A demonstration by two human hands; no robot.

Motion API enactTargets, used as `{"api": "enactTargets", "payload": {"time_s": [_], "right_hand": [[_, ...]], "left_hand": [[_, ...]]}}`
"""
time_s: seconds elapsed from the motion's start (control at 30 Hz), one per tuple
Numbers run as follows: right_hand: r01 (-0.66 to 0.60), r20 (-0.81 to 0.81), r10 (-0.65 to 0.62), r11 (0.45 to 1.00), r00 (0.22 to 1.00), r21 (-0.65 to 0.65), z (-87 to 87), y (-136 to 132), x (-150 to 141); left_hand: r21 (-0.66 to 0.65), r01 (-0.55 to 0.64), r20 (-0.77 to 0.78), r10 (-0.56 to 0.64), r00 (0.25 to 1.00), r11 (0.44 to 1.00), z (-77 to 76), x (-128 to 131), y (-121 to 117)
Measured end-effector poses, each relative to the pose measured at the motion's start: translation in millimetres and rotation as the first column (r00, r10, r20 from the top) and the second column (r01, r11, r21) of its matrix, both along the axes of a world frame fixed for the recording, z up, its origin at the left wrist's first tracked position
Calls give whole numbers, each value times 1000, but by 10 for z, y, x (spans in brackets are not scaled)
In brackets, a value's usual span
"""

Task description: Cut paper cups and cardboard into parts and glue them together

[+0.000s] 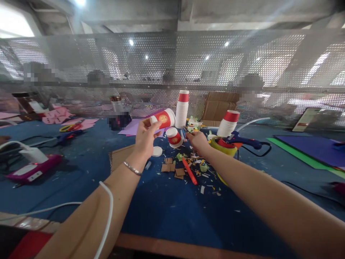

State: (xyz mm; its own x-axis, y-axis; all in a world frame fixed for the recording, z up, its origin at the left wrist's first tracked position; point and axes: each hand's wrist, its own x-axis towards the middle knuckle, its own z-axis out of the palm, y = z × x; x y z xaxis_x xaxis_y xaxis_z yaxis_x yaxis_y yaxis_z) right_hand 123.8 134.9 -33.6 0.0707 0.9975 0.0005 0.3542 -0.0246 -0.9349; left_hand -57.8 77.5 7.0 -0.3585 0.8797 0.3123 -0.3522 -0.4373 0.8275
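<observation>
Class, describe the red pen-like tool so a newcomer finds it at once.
On the blue table, find the left hand holding a cup. Nearer the front edge, among paper scraps right of the cardboard squares, lies the tool. Unlike its flat neighbours, it is long and red.

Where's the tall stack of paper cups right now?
In the head view, the tall cup stack stands near the centre, just beyond your left hand and right hand, left of the brown cardboard.

The blue tabletop (161, 216) carries stacked cups (182, 109), a small cup (174, 138), a white disc (157, 151), cardboard squares (168, 166), a red pen (189, 171) among paper scraps (204, 167), purple paper (131, 127) and, at left, a magenta power strip (34, 170).
</observation>
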Motion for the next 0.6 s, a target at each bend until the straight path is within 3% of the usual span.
{"api": "enactTargets", "payload": {"time_s": [0.17,0.3,0.33,0.47,0.6], "right_hand": [[37,-15,-35,969,999,245,210,-325,156],[-29,-55,51,939,997,344,307,-737,263],[-86,-71,121,925,990,370,317,-834,290],[-183,-111,240,910,964,371,332,-1111,414],[-113,-188,190,927,964,357,357,-1207,550]], "left_hand": [[-38,114,16,-114,993,993,-25,119,-87],[-98,199,6,-199,980,975,-13,240,-198],[-112,221,6,-222,975,969,-9,267,-225],[-147,313,32,-312,950,938,-1,357,-308],[-176,412,60,-408,911,894,-4,421,-370]]}}
